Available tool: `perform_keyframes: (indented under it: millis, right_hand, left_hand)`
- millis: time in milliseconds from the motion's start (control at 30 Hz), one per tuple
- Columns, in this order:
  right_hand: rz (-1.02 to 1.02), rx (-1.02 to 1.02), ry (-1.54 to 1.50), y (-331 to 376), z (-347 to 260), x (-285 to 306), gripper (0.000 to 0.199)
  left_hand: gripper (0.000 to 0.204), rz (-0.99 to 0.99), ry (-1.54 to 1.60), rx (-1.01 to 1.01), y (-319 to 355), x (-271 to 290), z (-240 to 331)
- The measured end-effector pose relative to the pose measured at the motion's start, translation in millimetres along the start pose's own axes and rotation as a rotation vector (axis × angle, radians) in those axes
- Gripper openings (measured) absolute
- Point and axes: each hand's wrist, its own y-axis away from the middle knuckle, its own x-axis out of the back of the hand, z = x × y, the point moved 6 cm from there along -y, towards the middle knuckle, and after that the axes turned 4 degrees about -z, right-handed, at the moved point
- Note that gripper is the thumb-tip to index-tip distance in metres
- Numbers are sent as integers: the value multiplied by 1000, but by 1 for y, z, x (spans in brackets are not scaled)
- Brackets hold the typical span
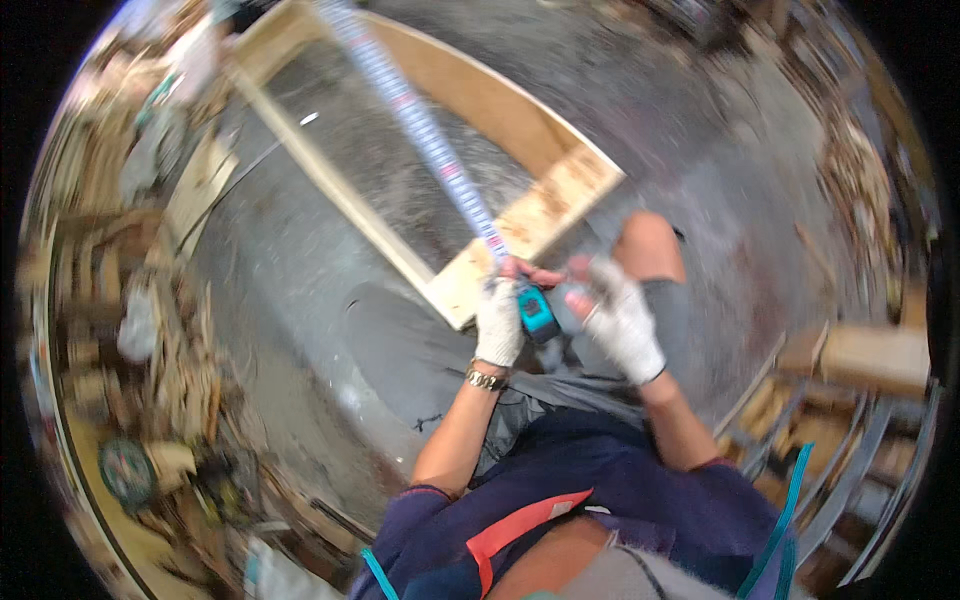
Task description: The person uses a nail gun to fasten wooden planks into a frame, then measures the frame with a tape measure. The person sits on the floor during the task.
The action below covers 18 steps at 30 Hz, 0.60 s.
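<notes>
My left hand (499, 322), in a white fingerless-tipped work glove, is closed on a tape measure (537, 314) with a teal and black case. Its long pale blade (425, 135) runs out from my fingers toward the far left, over a wooden frame (555, 205). The near end board of that frame lies just beyond my left hand. To the right of the case is my right hand (622, 318), gloved alike and raised apart from it. Its bent fingers are smeared by motion, so whether they hold anything is unclear.
Wood strips and offcuts (180, 370) are piled along the left, near a dark wheel-like disc (127, 472). A pale board (200, 190) lies on the grey floor (280, 300). At the right stand a slatted rack (840, 470) and a cardboard-coloured block (875, 358).
</notes>
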Motion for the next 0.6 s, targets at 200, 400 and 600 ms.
perform_keyframes:
  millis: [200, 400, 600]
  right_hand:
    - [859, -130, 488, 23, 62, 239, 31]
    - [587, -708, 1163, 92, 349, 294, 42]
    - [323, -958, 830, 66, 371, 263, 45]
  left_hand:
    - [39, -229, -65, 290, 39, -15, -53]
    - [34, -327, -69, 626, 90, -37, -99]
    - [33, -127, 53, 651, 106, -26, -114]
